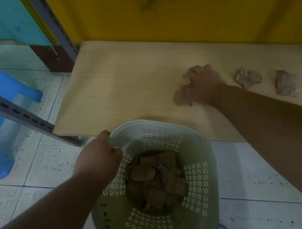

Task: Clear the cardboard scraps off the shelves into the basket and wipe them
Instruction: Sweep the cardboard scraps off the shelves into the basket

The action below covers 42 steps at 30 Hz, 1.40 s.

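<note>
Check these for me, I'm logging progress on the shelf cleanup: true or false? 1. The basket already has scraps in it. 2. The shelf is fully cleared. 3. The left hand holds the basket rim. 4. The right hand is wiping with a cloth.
1. True: cardboard scraps lie in the basket.
2. False: loose scraps remain on the shelf.
3. True: the left hand grips the rim.
4. False: the right hand gathers a scrap; no cloth shows.
</note>
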Available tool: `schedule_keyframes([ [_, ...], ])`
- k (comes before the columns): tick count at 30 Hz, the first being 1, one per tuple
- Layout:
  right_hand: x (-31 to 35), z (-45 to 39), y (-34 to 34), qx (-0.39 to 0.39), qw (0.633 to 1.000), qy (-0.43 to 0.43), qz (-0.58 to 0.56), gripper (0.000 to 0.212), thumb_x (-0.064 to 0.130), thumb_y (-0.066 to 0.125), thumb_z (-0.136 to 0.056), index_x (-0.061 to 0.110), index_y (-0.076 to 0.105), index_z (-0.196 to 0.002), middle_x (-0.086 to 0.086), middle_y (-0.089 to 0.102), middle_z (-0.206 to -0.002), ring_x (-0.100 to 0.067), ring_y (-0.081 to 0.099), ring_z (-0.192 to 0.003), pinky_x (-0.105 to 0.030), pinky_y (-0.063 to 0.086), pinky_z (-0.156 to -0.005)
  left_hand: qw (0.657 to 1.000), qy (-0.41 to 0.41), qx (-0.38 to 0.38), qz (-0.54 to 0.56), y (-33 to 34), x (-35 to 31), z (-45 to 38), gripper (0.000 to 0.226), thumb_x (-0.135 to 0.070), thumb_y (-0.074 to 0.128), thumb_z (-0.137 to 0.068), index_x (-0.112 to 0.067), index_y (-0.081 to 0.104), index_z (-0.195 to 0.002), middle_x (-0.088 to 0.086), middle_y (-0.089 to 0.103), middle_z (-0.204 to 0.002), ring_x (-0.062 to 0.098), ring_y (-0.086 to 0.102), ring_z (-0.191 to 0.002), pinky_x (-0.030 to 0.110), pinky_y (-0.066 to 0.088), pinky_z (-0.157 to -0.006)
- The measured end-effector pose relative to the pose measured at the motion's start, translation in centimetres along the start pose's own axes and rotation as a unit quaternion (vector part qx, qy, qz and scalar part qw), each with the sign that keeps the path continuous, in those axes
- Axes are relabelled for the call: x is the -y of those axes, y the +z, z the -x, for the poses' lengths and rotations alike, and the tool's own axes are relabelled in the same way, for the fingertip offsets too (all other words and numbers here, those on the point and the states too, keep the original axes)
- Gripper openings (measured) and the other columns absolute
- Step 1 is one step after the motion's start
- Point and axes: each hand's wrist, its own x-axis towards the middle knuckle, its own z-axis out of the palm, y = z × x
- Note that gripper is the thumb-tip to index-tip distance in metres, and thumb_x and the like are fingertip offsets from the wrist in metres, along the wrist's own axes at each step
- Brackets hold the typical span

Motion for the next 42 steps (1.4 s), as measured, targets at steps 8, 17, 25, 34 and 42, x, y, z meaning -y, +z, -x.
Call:
schedule_keyframes([
  [8, 1.4, 4.4, 0.1, 0.027, 0.998, -0.062, 0.012, 0.095, 0.088, 0.041, -0.069, 0.041, 0.018, -0.149, -0.01, 0.008, -0.16, -0.035, 0.012, -0.145, -0.053, 0.018, -0.114, 1.0, 0.014, -0.004, -0.004, 0.1, 0.4, -0.2, 0.014, -0.021, 0.054, -0.091, -0.021, 0.053, -0.105, -0.003, 0.06, -0.08, 0.014, 0.063, -0.065, 0.03, 0.054, -0.057],
  [17, 3.6, 3.8, 2.4, -0.1, 0.992, -0.08, 0.006, 0.036, 0.041, 0.04, -0.098, 0.011, 0.052, -0.112, -0.012, 0.049, -0.112, -0.029, 0.045, -0.103, -0.04, 0.044, -0.089, 1.0, 0.021, -0.011, -0.005, 0.3, 0.7, -0.4, 0.014, -0.021, 0.055, -0.091, -0.022, 0.051, -0.105, -0.004, 0.06, -0.08, 0.014, 0.063, -0.066, 0.033, 0.057, -0.059],
  [25, 4.0, 3.8, 1.5, -0.102, 0.992, -0.021, -0.069, 0.021, 0.019, 0.05, -0.093, 0.007, 0.048, -0.11, -0.014, 0.048, -0.113, -0.03, 0.051, -0.092, -0.029, 0.032, -0.071, 1.0, 0.02, -0.002, 0.008, 0.2, 0.6, -0.3, 0.013, -0.02, 0.054, -0.09, -0.022, 0.049, -0.103, -0.004, 0.06, -0.08, 0.016, 0.063, -0.066, 0.036, 0.058, -0.061],
  [34, 1.1, 5.2, 0.8, -0.041, 0.995, 0.001, -0.094, 0.026, 0.038, 0.054, -0.092, 0.015, 0.052, -0.103, -0.008, 0.052, -0.1, -0.03, 0.054, -0.085, -0.034, 0.043, -0.07, 1.0, 0.027, -0.011, 0.0, 0.3, 0.7, -0.3, 0.013, -0.021, 0.054, -0.09, -0.023, 0.047, -0.101, -0.007, 0.054, -0.076, 0.013, 0.058, -0.065, 0.027, 0.044, -0.054],
  [42, 1.4, 4.7, 1.6, -0.024, 0.996, -0.017, -0.084, 0.022, 0.032, 0.051, -0.095, 0.012, 0.058, -0.099, -0.012, 0.052, -0.105, -0.031, 0.057, -0.091, -0.034, 0.044, -0.074, 0.999, 0.031, -0.012, -0.004, 0.5, 1.0, -0.6, 0.013, -0.023, 0.054, -0.09, -0.023, 0.047, -0.101, -0.005, 0.057, -0.079, 0.016, 0.06, -0.068, 0.032, 0.052, -0.062],
])
